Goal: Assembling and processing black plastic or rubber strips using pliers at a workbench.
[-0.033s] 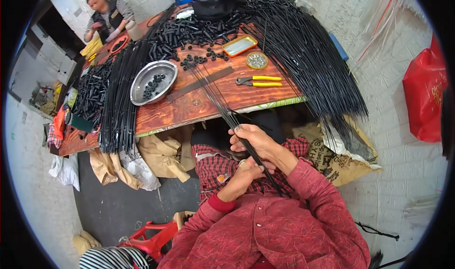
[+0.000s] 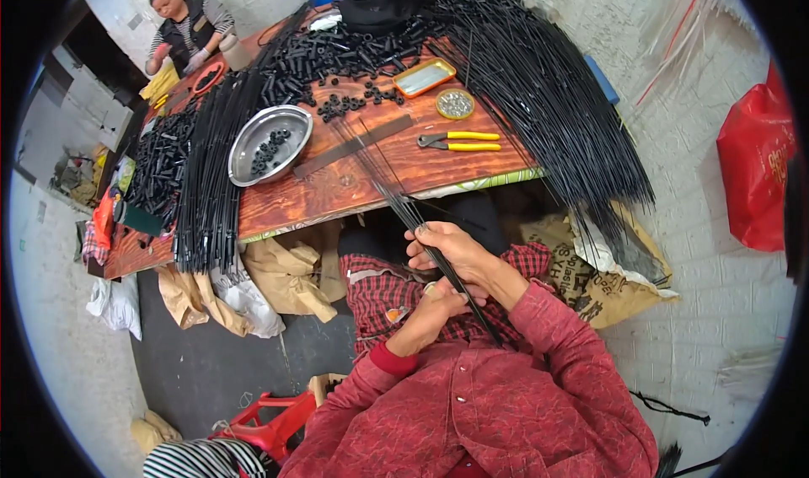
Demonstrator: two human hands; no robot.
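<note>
My right hand (image 2: pixel 451 249) is closed around a bundle of thin black rods (image 2: pixel 406 211) above my lap. My left hand (image 2: pixel 434 311) grips the same bundle lower down, its fingers partly hidden behind the rods and the other hand. The rods slant up and away, and their thin far ends fan out over the table's front edge. Just beyond them on the wooden table (image 2: pixel 333 193) lie a dark flat bar (image 2: pixel 354 147) and pliers (image 2: pixel 459 142) with yellow handles.
A metal bowl (image 2: pixel 237 156) holds small black rings. Long black rods (image 2: pixel 539 82) cover the table's right side, with more rods (image 2: pixel 206 174) at left. Black tubes (image 2: pixel 337 56) lie heaped behind. A round tin (image 2: pixel 455 104) and orange-rimmed tray (image 2: pixel 425 77) stand centrally. Another person (image 2: pixel 187 31) sits far left.
The other person's hands have shifted at the far left. My hands keep their hold on the rods, almost unmoved, and the view has shifted slightly.
</note>
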